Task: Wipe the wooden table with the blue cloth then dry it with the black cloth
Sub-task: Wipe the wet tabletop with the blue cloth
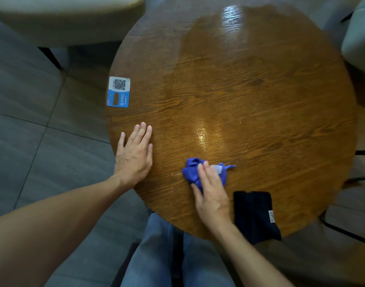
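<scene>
A round wooden table [250,90] fills the view, with a glossy wet sheen across its middle and far part. My right hand [211,191] presses down on a crumpled blue cloth [193,172] near the table's front edge, fingers spread over it. A folded black cloth [254,216] with a small white label lies just right of that hand, partly overhanging the front edge. My left hand [136,152] lies flat on the table's left edge, fingers together, holding nothing.
A blue and white QR code sticker [118,91] is stuck at the table's left edge. Pale upholstered chairs stand at the far left [63,19] and far right [358,44]. Black metal chair legs [347,230] show at right. My knees in jeans [167,255] are below the table.
</scene>
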